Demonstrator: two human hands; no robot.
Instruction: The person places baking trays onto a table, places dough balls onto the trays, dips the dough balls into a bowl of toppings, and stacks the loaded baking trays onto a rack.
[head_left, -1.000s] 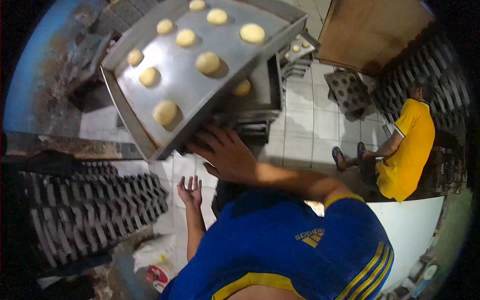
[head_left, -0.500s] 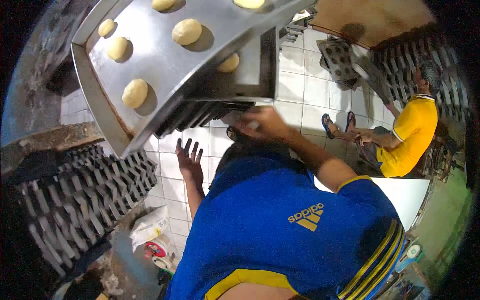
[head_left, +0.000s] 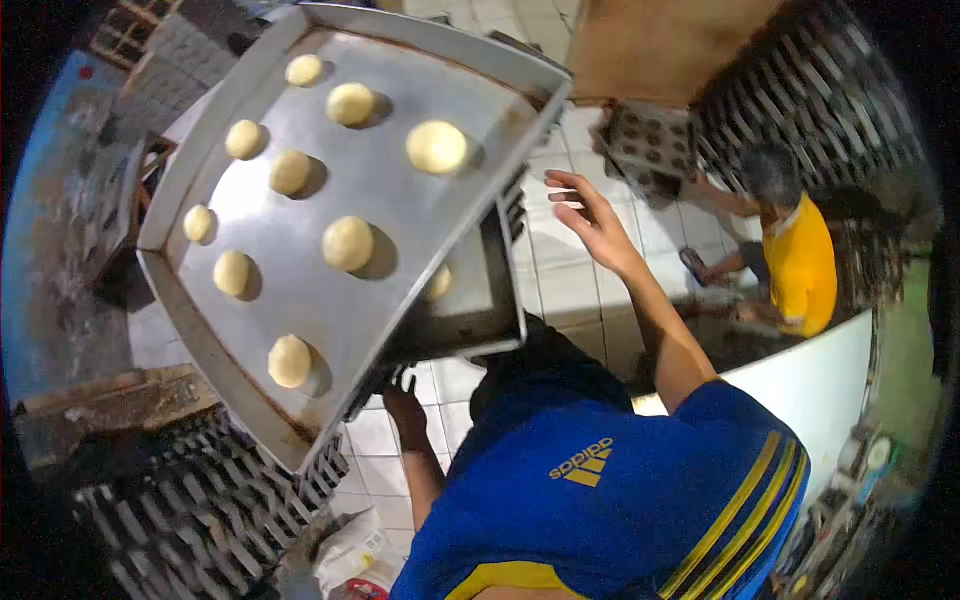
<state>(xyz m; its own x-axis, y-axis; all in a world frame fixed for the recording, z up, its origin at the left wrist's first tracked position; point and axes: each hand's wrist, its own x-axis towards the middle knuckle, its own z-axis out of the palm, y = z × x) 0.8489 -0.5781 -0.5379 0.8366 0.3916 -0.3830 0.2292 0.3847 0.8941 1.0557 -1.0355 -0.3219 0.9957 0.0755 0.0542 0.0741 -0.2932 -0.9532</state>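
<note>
A large metal tray [head_left: 400,200] with several round pale dough balls [head_left: 347,243] lies turned across the top of stacked trays. Below its right edge a lower tray [head_left: 512,290] shows, with one dough ball partly hidden. My right hand [head_left: 590,220] is raised to the right of the trays, fingers apart and empty, not touching them. My left hand [head_left: 405,408] is under the near edge of the stack, its fingers spread and partly in shadow; nothing shows in it, and whether it touches the stack is unclear.
Stacked dark trays [head_left: 190,510] stand at the lower left, more [head_left: 820,110] at the upper right. A person in a yellow shirt [head_left: 803,265] sits on the right, one arm stretched toward a tray with round hollows [head_left: 650,140]. A white panel [head_left: 810,385] and a bag [head_left: 350,550] are nearby.
My right hand has left the stack's near side and moved right and up, its fingers spreading. My left hand is now closer under the stack. The seated person has reached toward the hollowed tray.
</note>
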